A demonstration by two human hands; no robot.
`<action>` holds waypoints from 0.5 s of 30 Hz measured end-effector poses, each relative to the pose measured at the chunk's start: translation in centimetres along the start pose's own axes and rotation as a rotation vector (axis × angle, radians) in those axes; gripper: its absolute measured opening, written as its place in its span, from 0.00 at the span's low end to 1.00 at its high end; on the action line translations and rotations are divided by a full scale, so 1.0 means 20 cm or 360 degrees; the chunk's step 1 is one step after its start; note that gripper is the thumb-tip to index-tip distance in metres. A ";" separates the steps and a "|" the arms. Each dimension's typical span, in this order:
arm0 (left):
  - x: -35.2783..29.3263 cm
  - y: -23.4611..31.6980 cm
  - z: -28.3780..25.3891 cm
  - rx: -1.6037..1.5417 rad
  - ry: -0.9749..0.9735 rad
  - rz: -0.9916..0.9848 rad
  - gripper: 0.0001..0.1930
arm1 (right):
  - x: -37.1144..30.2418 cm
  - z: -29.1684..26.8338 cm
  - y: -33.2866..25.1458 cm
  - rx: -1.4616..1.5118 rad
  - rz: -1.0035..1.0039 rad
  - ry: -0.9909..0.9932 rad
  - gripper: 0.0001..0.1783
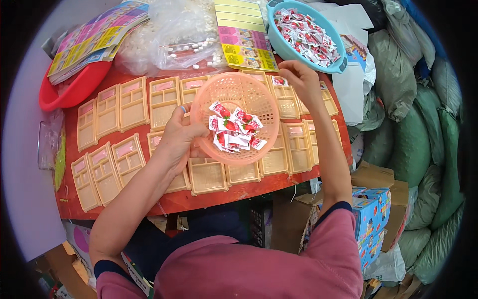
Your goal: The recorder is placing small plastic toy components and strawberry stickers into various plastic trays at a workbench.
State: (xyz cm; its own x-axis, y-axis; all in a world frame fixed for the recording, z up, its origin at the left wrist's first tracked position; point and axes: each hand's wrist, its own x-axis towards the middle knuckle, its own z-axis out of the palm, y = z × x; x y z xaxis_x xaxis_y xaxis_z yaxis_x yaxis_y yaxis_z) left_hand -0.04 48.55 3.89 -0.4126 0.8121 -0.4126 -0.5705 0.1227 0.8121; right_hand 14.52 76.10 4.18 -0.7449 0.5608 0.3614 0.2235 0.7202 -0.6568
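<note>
My left hand (178, 139) grips the near left rim of a peach plastic basket (269, 102), held tilted above the trays. Small white sachets (234, 127) printed with red strawberries lie heaped in it. At the back right, my right hand (300, 82) hangs over a tan compartment tray (287, 103) with its fingers drawn together. Whatever they may hold is hidden. Just below those fingertips, a strawberry sachet (280, 81) shows at the tray's far end. Rows of similar trays (206, 178) cover the table, many with a pink piece in one compartment; the basket hides some.
A blue basin (341, 47) full of sachets stands at the back right. Printed card sheets (246, 37) lie beside it; more sheets (94, 37) rest on a red basin (47, 94). Clear bags (169, 25) with white cubes lie behind. Boxes (371, 214) and sacks (418, 129) crowd the right.
</note>
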 end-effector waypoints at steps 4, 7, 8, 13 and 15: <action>-0.03 0.00 -0.01 -0.0005 0.0014 0.0021 0.30 | -0.12 0.10 -0.45 0.0009 0.0227 -0.0834 0.08; -0.03 0.00 0.04 0.0058 -0.0007 0.0045 0.29 | -0.21 0.20 -0.43 -0.0849 -0.0059 -0.0767 0.15; -0.04 -0.01 0.05 0.0046 -0.0025 0.0078 0.29 | -0.23 0.21 -0.43 -0.0849 -0.0063 -0.0762 0.15; -0.06 -0.02 0.03 0.0044 -0.0049 0.0103 0.29 | -0.25 0.23 -0.48 -0.0773 0.0068 -0.0872 0.15; -0.06 -0.01 0.02 0.0045 0.0009 0.0090 0.29 | -0.25 0.22 -0.48 -0.0736 -0.0128 -0.0766 0.12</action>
State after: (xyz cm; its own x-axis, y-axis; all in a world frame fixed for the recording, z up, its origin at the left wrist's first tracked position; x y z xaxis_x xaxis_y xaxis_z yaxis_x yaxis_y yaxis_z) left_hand 0.90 47.69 4.34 -0.4478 0.8150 -0.3678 -0.5258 0.0927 0.8455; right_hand 13.33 64.56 5.71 -0.9436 0.3308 -0.0086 0.3224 0.9130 -0.2501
